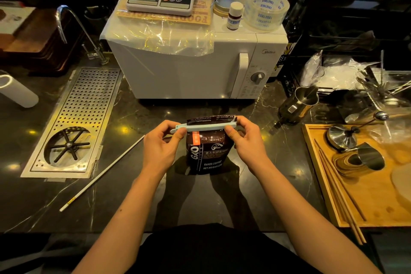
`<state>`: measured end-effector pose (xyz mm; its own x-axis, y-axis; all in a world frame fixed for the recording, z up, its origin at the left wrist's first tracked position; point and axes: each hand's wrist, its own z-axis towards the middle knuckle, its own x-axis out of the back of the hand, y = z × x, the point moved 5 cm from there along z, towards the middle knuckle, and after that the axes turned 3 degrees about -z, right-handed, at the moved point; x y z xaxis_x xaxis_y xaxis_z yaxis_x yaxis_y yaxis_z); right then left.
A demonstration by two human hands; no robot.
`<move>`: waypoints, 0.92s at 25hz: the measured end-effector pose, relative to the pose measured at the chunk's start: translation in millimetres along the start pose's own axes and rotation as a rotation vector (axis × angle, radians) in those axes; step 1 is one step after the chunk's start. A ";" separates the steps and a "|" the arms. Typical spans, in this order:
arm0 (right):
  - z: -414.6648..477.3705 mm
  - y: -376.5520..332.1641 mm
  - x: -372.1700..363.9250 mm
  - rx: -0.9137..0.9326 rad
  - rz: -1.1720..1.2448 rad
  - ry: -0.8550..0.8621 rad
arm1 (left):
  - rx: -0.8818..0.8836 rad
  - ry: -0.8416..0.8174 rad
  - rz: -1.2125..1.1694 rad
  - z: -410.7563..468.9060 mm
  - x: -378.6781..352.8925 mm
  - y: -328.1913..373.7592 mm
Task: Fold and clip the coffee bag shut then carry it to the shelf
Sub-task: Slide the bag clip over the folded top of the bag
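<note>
Nearest the camera: a dark garment at the frame's foot and two bare forearms reaching forward over the black marble counter (200, 202).

Grip. The left hand (161, 140) pinches the left end of a pale blue clip (204, 128), thumb below and fingers above. The right hand (245, 138) pinches the opposite end in the same manner, thumb pressed against the bag's upper corner. Both hands are closed on the clip; neither is spread.

Task item. The coffee bag (208, 153) stands upright on the counter between the hands, in front of the white microwave (195, 66). The clip lies across its neck, with a strip of the bag's top showing above it. Whether the clip is fully latched cannot be told.

Handling, as judged: the bag appears a soft foil pouch, filled and moderately heavy, glossy and likely to slip. The clipped neck is stiffest but may pull free under load; holding the body or supporting the base is advised for carrying.

Surroundings. A perforated drain tray (73, 122) lies well to the left, a white rod (102, 173) between it and the left forearm. A wooden tray (347, 218) of steel utensils sits to the right.
</note>
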<state>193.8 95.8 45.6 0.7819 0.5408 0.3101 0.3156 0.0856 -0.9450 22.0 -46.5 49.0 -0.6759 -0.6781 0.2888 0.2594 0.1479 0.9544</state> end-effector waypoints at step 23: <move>13.3 -58.6 0.5 0.428 -0.756 -0.305 | -0.333 -0.649 0.922 45.2 -9.1 63.0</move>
<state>168.6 102.1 99.8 0.2535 0.4065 0.8778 0.4115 0.7759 -0.4782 13.3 1.5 109.9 -0.3383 0.0947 0.9362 0.9366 0.1305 0.3252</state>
